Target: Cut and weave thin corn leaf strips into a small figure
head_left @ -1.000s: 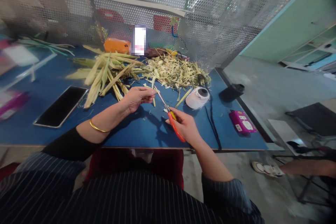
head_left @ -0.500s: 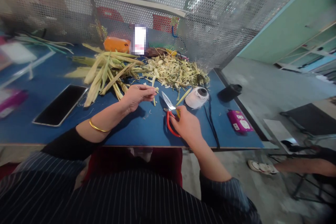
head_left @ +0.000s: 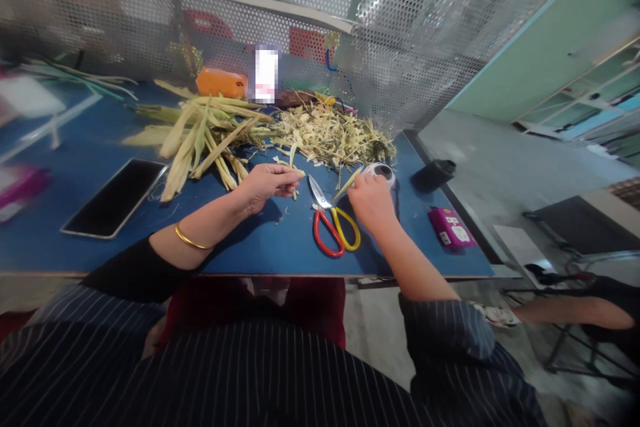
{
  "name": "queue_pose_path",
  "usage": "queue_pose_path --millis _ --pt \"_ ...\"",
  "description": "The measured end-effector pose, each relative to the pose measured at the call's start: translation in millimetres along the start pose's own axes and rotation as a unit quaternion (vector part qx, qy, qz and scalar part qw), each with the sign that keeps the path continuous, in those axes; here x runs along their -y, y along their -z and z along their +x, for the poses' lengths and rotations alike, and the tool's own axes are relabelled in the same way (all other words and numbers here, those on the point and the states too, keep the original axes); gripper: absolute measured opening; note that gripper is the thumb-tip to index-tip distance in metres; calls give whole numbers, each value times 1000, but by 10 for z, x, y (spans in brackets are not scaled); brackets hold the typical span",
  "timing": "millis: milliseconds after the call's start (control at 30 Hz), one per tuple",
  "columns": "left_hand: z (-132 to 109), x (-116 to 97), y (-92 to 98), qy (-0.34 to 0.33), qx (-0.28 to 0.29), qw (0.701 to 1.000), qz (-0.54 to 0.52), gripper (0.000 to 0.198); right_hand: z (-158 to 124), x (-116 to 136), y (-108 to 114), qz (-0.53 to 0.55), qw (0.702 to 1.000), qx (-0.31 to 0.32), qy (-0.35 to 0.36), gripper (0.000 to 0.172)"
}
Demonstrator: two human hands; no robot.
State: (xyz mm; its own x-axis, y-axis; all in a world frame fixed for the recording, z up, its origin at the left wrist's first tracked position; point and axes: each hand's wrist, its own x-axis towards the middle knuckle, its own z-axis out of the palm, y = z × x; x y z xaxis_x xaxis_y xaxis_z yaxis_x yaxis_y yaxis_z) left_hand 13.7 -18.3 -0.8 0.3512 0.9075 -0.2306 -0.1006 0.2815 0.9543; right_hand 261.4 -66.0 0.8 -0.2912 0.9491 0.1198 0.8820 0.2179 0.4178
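My left hand (head_left: 270, 187) is closed in a pinch on a small pale strip of corn husk (head_left: 301, 173), held just above the table. My right hand (head_left: 371, 203) lies over the front left side of a cone of white thread (head_left: 389, 177), its fingers bent around it and the fingertips mostly hidden. Scissors (head_left: 327, 213) with one red and one yellow handle rest on the blue table between my hands, blades slightly apart and pointing away. A narrow yellow-green husk strip (head_left: 349, 181) lies beside my right fingers.
Long dried husks (head_left: 200, 140) lie at the back left, near a heap of shredded husk (head_left: 335, 133). A phone (head_left: 115, 199) is at left. A black cone (head_left: 434, 175) and purple packet (head_left: 450, 227) stand near the right edge. Perforated metal (head_left: 270, 7) backs the table (head_left: 270, 253).
My right hand has let go of the scissors, leaving them on the table, and moved up and right onto the thread cone. My left hand keeps its pinch, almost unmoved.
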Motion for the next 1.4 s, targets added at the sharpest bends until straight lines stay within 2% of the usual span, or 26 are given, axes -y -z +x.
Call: queue_pose_path --millis 100,167,233,300,367,400,467,533,633,700,833,1067,1167,1200,1267,1333,1400 --pt "-10 -3 -7 0 8 1000 4 12 60 -81 -176 11 999 -29 21 35" --pt "-17 -9 -11 2 7 1000 4 12 44 -124 -234 49 997 -59 -18 34" --pt "-23 -15 -15 8 7 1000 1 11 -12 -163 -251 142 983 -87 -77 28" --pt "-26 -17 -20 14 9 1000 1 10 -101 -186 -241 287 944 -104 -121 20" --pt "-28 -14 -22 15 12 1000 4 10 -213 -179 -218 420 891 -115 -131 15" --pt "-29 -9 -24 15 15 1000 6 10 -273 -161 -203 459 871 -121 -128 14" --pt "-30 6 -28 19 24 999 13 11 -397 -94 -163 488 855 -133 -116 16" --pt "-34 30 -38 29 43 998 26 12 -510 13 -111 489 856 -130 -111 16" --pt "-48 76 -70 43 75 995 46 13 -636 240 -16 423 892 -141 -76 18" --pt "-61 107 -96 47 100 992 55 14 -675 420 44 357 921 -154 -22 21" --pt "-85 142 -130 66 154 985 49 17 -632 767 120 268 943 -174 94 23" --pt "-66 156 -74 144 247 958 -3 21 -423 1169 162 157 944 -211 200 28" --pt "-43 147 -56 168 211 963 -30 17 -427 1178 149 160 937 -219 222 24" --pt "-39 140 -57 168 186 968 -29 16 -435 1127 145 174 935 -223 214 22" --pt "-40 119 -69 153 138 978 -20 16 -436 931 146 203 940 -237 136 19" --pt "-49 89 -84 128 99 987 -11 13 -389 638 156 172 948 -253 -88 32" --pt "-61 54 -94 104 73 992 2 13 -291 327 163 107 932 -221 -267 60"
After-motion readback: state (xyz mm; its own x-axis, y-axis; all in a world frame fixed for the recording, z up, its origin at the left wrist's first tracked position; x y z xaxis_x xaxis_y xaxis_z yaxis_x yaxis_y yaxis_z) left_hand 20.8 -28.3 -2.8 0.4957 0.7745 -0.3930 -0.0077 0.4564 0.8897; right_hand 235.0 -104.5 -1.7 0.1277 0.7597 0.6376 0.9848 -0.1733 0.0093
